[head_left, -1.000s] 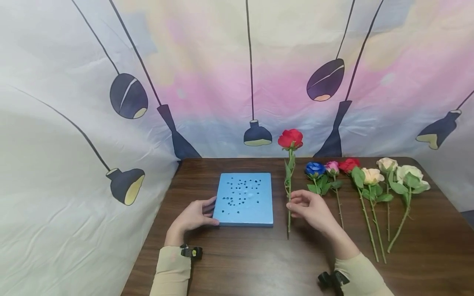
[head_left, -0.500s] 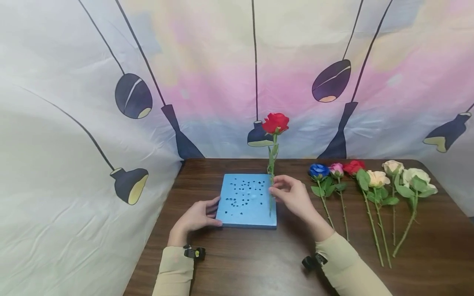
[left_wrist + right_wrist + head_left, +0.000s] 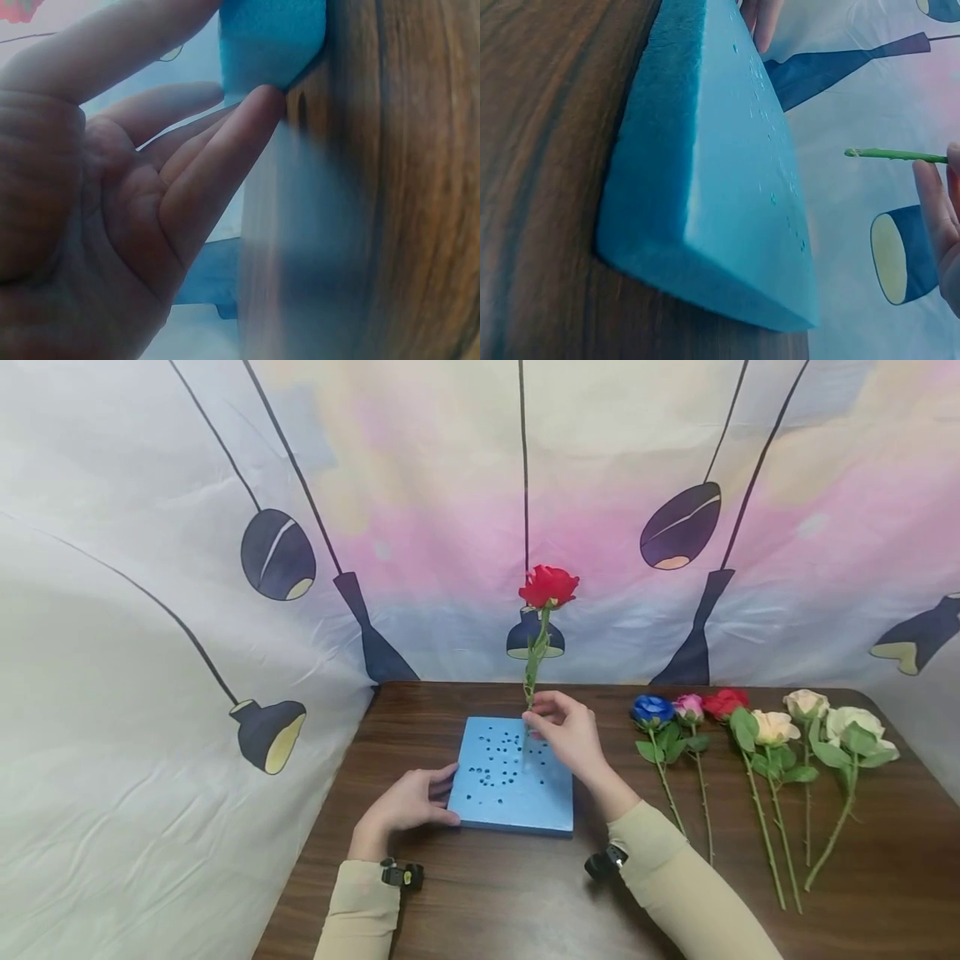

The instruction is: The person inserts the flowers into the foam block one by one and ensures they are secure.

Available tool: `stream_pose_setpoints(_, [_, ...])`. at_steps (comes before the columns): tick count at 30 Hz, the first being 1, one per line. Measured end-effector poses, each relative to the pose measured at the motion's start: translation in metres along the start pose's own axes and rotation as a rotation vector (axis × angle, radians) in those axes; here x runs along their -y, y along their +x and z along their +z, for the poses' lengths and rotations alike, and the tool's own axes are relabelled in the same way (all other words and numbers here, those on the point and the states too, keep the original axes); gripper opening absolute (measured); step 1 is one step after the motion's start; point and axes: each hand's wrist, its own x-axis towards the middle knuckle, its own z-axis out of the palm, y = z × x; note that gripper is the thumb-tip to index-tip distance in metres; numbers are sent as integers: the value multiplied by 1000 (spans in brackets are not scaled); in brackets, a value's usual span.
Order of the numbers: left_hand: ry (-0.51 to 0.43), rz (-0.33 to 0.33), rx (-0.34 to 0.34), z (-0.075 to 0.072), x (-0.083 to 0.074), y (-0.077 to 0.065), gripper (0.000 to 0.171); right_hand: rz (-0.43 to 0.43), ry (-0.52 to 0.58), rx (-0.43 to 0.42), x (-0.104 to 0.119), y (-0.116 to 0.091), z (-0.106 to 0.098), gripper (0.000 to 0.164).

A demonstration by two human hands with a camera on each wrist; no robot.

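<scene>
My right hand (image 3: 570, 731) pinches the green stem of a red rose (image 3: 549, 587) between thumb and fingers. The flower is held upright above a light blue foam block (image 3: 517, 806) whose top has many small holes. From the right wrist, the stem's cut end (image 3: 892, 154) shows apart from the block's holed face. My left hand (image 3: 405, 802) rests against the block's left side, thumb near its front corner. Up close in the left wrist view, those fingers (image 3: 217, 169) are nearly straight, with a tip right at the block's lower edge (image 3: 274, 45).
On the right of the brown wooden table (image 3: 480, 902) lie several more roses: blue (image 3: 652, 710), pink (image 3: 688, 707), red (image 3: 723, 702), peach (image 3: 776, 727), cream (image 3: 805, 703) and white (image 3: 853, 727). A cloth backdrop (image 3: 450, 485) printed with lamps hangs behind the table's far edge.
My right hand has carried the red rose left and upward, from beside the block to over its holed top. The left hand stays at the block's left side.
</scene>
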Motion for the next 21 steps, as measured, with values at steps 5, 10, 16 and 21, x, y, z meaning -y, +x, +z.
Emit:
stream_pose_setpoints(5, [25,-13,-3,2,-3,0,97,-29,-16,-23,-1,8,9,27])
stream_pose_setpoints(10, [48,-14,-11,3,-5,1,97,-58,-18,-47,-6,15,16,26])
stream_pose_setpoints(16, [66,-22,-14,4,-6,2,98,-65,-41,-64,-10,21,24,24])
stream_pose_setpoints(21, [70,-26,-15,5,-6,1,98,-57,-8,-64,-11,25,29,26])
